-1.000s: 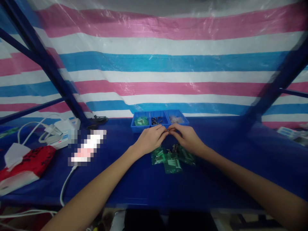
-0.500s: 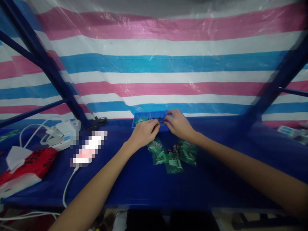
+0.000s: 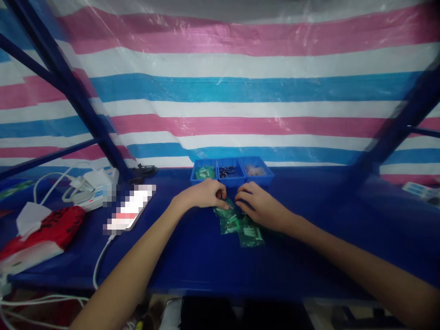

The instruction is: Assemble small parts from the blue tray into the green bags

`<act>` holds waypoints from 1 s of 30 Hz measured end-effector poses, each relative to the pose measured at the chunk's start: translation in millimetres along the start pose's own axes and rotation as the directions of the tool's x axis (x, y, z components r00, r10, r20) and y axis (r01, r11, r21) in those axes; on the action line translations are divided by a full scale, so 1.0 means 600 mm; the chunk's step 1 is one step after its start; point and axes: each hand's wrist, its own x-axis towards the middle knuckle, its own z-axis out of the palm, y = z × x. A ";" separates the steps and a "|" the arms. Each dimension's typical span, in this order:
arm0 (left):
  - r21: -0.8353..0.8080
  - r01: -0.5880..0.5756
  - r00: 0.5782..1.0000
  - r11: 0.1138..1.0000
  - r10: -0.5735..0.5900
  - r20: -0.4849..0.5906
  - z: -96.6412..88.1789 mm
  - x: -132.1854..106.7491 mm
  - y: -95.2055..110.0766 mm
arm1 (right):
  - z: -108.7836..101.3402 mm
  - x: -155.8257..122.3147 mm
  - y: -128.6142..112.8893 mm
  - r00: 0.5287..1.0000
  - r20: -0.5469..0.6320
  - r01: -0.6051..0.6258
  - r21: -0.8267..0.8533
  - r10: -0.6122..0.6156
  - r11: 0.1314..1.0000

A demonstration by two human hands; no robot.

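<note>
My left hand (image 3: 206,193) is at the near side of a blue divided tray, its fingers curled inward and its thumb stretched over small green-tinted plastic bags (image 3: 229,224). Facing it, my right hand (image 3: 260,205) has bent fingers pointing left, low above the bags. Anything held in either hand is too small or hidden to make out. Another clear bag with pale rod-like pieces (image 3: 252,234) lies below my right hand. The middle tray compartment holds small dark metal parts (image 3: 227,171). Green-tinted bags (image 3: 205,172) fill the left compartment, and pale pinkish contents (image 3: 255,170) the right one.
On the left of the blue table (image 3: 206,266) lie a blurred-out phone (image 3: 132,208) on a white cable, a power strip (image 3: 103,188) with plugs, and a red-and-white packet (image 3: 63,227). Blue frame posts (image 3: 80,105) and a striped sheet (image 3: 240,91) stand behind.
Both hands have drawn back from the tray toward me, over the bags. All tray compartments now show. My right hand now covers the loose dark parts and the right-hand bag.
</note>
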 end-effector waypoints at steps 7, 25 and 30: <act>-0.054 -0.011 1.000 0.998 0.012 0.025 0.004 0.001 -0.002 | 0.006 -0.001 0.000 0.999 0.025 0.024 -0.008 -0.024 1.000; -0.586 -0.116 0.918 0.802 -0.139 -0.372 0.047 0.037 0.018 | 0.025 -0.010 0.015 0.976 -0.062 -0.203 0.091 0.209 0.975; -0.608 -0.252 0.795 0.753 -0.198 -0.574 0.084 0.045 0.050 | 0.019 -0.007 0.015 0.959 -0.119 -0.240 0.135 0.256 0.961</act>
